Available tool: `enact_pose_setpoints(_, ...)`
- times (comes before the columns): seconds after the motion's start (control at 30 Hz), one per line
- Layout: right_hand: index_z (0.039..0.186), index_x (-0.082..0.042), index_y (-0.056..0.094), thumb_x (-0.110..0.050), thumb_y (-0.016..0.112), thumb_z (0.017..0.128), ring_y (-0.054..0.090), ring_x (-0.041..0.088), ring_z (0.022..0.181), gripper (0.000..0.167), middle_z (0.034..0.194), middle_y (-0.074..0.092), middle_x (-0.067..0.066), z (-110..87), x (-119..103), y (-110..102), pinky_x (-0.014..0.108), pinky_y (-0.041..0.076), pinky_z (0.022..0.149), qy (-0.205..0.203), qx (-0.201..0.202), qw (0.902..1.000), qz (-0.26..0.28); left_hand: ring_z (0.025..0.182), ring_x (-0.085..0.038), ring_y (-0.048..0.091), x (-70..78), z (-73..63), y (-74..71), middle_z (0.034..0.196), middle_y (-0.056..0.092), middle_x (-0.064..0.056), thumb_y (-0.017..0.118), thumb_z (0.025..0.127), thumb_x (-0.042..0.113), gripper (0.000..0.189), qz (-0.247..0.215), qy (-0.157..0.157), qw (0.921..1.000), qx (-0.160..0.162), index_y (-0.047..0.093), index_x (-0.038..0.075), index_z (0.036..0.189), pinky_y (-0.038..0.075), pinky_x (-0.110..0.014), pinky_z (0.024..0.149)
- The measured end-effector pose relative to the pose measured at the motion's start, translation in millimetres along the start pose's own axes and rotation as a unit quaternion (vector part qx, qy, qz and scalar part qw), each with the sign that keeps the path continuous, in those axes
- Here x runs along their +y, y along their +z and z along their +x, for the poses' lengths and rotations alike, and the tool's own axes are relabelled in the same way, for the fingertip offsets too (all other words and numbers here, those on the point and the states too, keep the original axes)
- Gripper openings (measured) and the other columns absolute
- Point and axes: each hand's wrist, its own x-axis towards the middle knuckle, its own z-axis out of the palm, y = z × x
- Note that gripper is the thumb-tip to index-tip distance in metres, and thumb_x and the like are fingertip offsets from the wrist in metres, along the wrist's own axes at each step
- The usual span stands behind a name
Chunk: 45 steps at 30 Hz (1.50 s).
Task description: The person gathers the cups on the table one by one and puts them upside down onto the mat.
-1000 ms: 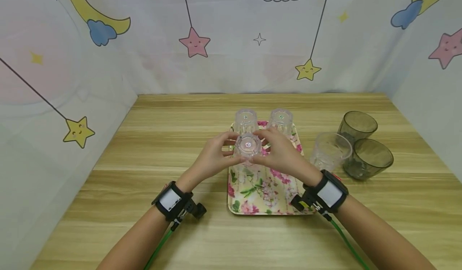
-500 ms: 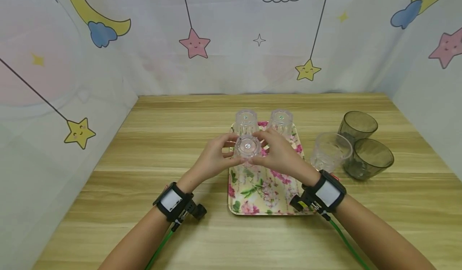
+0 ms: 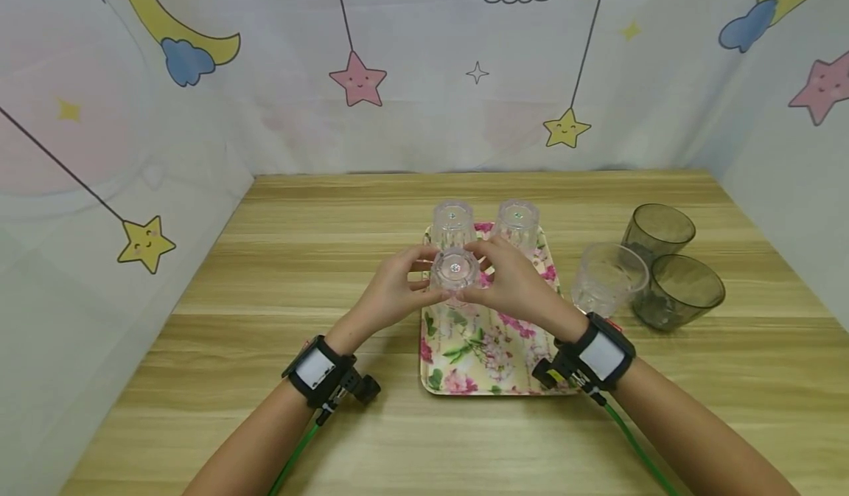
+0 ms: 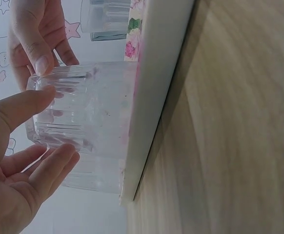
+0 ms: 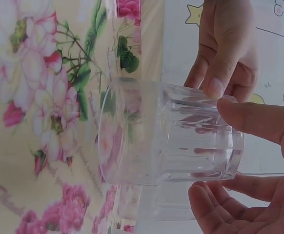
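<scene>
A clear fluted drinking glass (image 3: 455, 269) stands upside down on a floral tray (image 3: 477, 363), its rim against the tray in both wrist views. My left hand (image 3: 396, 281) holds it from the left, thumb on the near side and fingers round the far side, up near the base. From the right, my right hand (image 3: 511, 278) grips the same glass in mirror fashion. In the left wrist view the thumbs of both hands lie on the upper, faceted part of the glass (image 4: 83, 107). Behind it, two more clear glasses, a left one (image 3: 452, 223) and a right one (image 3: 517, 223), are also upturned on the tray.
To the right of the tray, a clear glass (image 3: 610, 278) and two smoky brown glasses, one farther back (image 3: 657, 231) and one nearer (image 3: 683, 290), stand mouth up on the wooden table (image 3: 318, 216). A patterned cloth (image 3: 424, 135) encloses the table's back and sides.
Both hands keep their hold on the glass; it has shifted only very slightly toward the person since the first frame. The other glasses and the tray stay where they were.
</scene>
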Motion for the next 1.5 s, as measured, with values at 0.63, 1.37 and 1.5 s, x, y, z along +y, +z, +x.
enact_pose_setpoints(0.63, 0.139, -0.007, 0.046, -0.032, 0.076, 0.08, 0.055, 0.03, 0.113, 0.07, 0.126, 0.055, 0.013, 1.0, 3, 1, 0.042, 0.056, 0.087, 0.002, -0.006, 1.0, 0.007, 0.123, -0.031, 0.057, -0.5, 1.9, -0.2, 0.137, 0.053, -0.013, 0.076, 0.082, 0.018, 0.062, -0.004, -0.012, 0.9998, -0.015, 0.047, 0.008, 0.136, 0.057, -0.032, 0.094)
enact_pose_setpoints(1.37, 0.144, -0.01, 0.04, -0.036, 0.067, 0.089, 0.05, 0.034, 0.126, 0.066, 0.142, 0.047, 0.014, -41.5, 14, -24, 0.053, 0.046, 0.104, 0.011, 0.049, 0.9983, 0.029, 0.126, -0.027, 0.054, 45.2, -13.4, 8.2, 0.137, 0.054, -0.01, 0.078, 0.08, 0.026, 0.07, 0.118, 0.091, 0.9849, 0.088, 0.046, 0.008, 0.139, 0.05, -0.041, 0.105)
enact_pose_setpoints(1.5, 0.143, -0.009, 0.041, -0.035, 0.066, 0.09, 0.05, 0.035, 0.125, 0.064, 0.14, 0.048, 0.016, -48.2, 22, -32, 0.053, 0.046, 0.103, 0.018, 0.061, 0.9977, 0.023, 0.127, -0.024, 0.054, 54.0, -11.8, 12.9, 0.139, 0.054, -0.008, 0.078, 0.08, 0.029, 0.071, 0.126, 0.099, 0.9827, 0.093, 0.044, 0.009, 0.14, 0.051, -0.038, 0.104)
